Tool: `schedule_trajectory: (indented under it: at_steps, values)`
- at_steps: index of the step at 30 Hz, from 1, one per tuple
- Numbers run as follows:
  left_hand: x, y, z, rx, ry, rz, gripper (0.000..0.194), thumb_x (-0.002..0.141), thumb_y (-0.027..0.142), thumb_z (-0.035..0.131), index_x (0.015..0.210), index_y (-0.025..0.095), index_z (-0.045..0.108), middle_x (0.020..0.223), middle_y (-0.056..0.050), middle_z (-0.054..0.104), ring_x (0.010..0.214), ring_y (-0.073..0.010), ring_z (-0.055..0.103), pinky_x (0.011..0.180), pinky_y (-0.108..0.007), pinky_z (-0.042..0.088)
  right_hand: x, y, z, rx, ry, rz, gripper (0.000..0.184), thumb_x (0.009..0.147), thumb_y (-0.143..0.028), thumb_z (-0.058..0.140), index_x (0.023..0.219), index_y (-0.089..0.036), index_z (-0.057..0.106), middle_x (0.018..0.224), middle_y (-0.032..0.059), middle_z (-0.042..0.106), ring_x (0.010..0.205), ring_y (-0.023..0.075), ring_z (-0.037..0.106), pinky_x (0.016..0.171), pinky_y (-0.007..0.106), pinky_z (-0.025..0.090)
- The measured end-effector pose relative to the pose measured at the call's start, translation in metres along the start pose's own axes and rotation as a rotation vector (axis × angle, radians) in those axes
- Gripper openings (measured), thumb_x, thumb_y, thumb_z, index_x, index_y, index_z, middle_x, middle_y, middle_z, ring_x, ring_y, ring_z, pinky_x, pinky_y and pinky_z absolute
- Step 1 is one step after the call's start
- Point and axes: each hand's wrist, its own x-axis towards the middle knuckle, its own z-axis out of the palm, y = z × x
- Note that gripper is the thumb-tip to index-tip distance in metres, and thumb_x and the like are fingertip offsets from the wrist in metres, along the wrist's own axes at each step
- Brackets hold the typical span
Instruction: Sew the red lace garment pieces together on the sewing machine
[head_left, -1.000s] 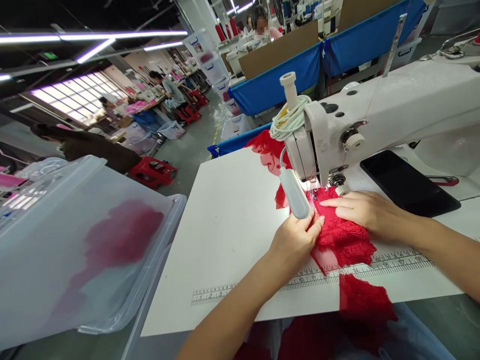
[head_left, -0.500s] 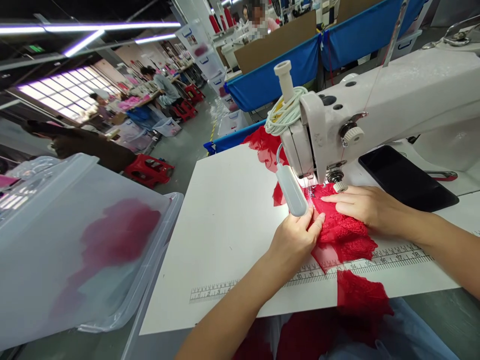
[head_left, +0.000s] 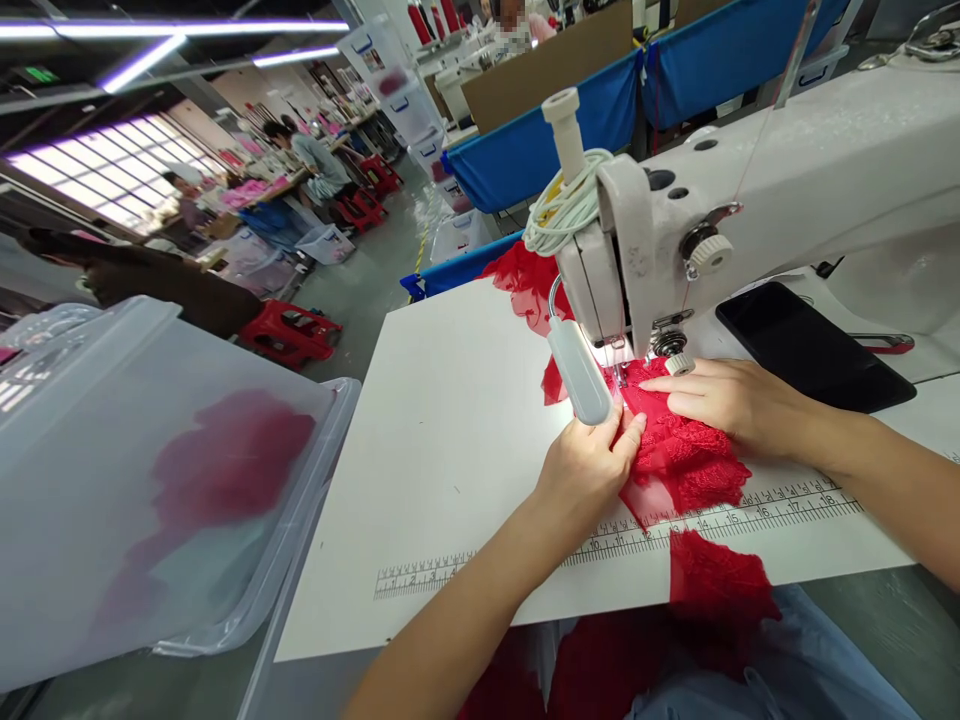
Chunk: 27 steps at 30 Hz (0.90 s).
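Observation:
Red lace fabric [head_left: 679,455] lies under the needle end of a white sewing machine [head_left: 810,170]. My left hand [head_left: 589,460] pinches the fabric's left edge between thumb and fingers, just in front of the presser foot [head_left: 619,374]. On the lace's right side rests my right hand [head_left: 731,400], its fingers stretched out flat and the index finger pointing toward the needle. A small grey lamp [head_left: 581,372] hangs over my left fingertips and hides part of them. Another red lace piece [head_left: 720,575] drapes over the table's front edge.
A black phone [head_left: 814,345] lies right of my right hand, under the machine arm. The white table [head_left: 450,430] has a printed ruler along its front. A translucent plastic bin [head_left: 90,450] stands at the left. More red fabric [head_left: 525,285] lies behind the needle. People sit farther back.
The whole view has shifted slightly, with the scene a little higher and farther left. Both hands keep nearly the same place on the lace.

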Motion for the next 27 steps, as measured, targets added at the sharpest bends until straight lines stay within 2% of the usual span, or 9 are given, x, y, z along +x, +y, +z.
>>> schedule_trajectory:
  at_steps: [3, 6, 13, 20, 24, 27]
  values:
    - [0.0002, -0.0008, 0.0031, 0.014, 0.012, -0.005, 0.036, 0.095, 0.003, 0.048, 0.127, 0.01, 0.063, 0.125, -0.019, 0.069, 0.084, -0.0211, 0.065, 0.068, -0.033, 0.058, 0.0011, 0.0012, -0.0016, -0.01, -0.028, -0.017, 0.032, 0.088, -0.003, 0.041, 0.087, -0.02, 0.068, 0.118, 0.008, 0.074, 0.096, 0.0244, 0.062, 0.06, 0.034, 0.048]
    - [0.0002, -0.002, 0.0064, 0.02, 0.007, -0.012, 0.039, 0.094, 0.002, 0.05, 0.13, 0.011, 0.061, 0.127, -0.02, 0.067, 0.088, -0.0221, 0.065, 0.071, -0.034, 0.059, 0.001, 0.0024, -0.0005, 0.003, -0.002, -0.002, 0.035, 0.089, -0.003, 0.038, 0.09, -0.02, 0.068, 0.121, 0.008, 0.073, 0.101, 0.0248, 0.062, 0.065, 0.036, 0.051]
    - [-0.0006, -0.0033, 0.0095, 0.058, 0.01, -0.026, 0.038, 0.096, 0.004, 0.05, 0.132, 0.011, 0.06, 0.13, -0.019, 0.066, 0.091, -0.0226, 0.064, 0.071, -0.034, 0.059, 0.0011, 0.0033, -0.0023, 0.038, 0.011, -0.012, 0.03, 0.091, -0.004, 0.04, 0.092, -0.016, 0.067, 0.119, 0.0116, 0.073, 0.097, 0.0248, 0.062, 0.068, 0.036, 0.053]
    - [0.0004, -0.0006, 0.0051, 0.068, -0.01, -0.01, 0.038, 0.096, 0.003, 0.048, 0.13, 0.011, 0.062, 0.132, -0.022, 0.064, 0.092, -0.0226, 0.066, 0.071, -0.033, 0.058, 0.0024, 0.0009, -0.0072, 0.103, -0.008, 0.034, 0.031, 0.097, -0.008, 0.037, 0.087, -0.018, 0.065, 0.095, 0.0088, 0.072, 0.086, 0.0217, 0.056, 0.062, 0.031, 0.042]
    - [0.0002, -0.0017, 0.0053, 0.066, -0.031, -0.01, 0.038, 0.097, 0.005, 0.049, 0.132, 0.012, 0.061, 0.133, -0.022, 0.064, 0.088, -0.0217, 0.065, 0.069, -0.032, 0.058, 0.001, 0.0014, -0.0039, 0.123, 0.015, 0.033, 0.029, 0.096, -0.008, 0.037, 0.085, -0.019, 0.061, 0.094, 0.0083, 0.07, 0.084, 0.0216, 0.052, 0.059, 0.031, 0.034]
    - [-0.0005, -0.0038, 0.0082, 0.051, -0.037, -0.027, 0.039, 0.097, 0.006, 0.05, 0.134, 0.013, 0.06, 0.134, -0.021, 0.063, 0.092, -0.023, 0.065, 0.07, -0.033, 0.058, 0.0001, 0.0018, -0.0034, 0.104, -0.002, 0.044, 0.03, 0.096, -0.008, 0.037, 0.084, -0.019, 0.062, 0.094, 0.009, 0.07, 0.084, 0.022, 0.051, 0.059, 0.032, 0.033]
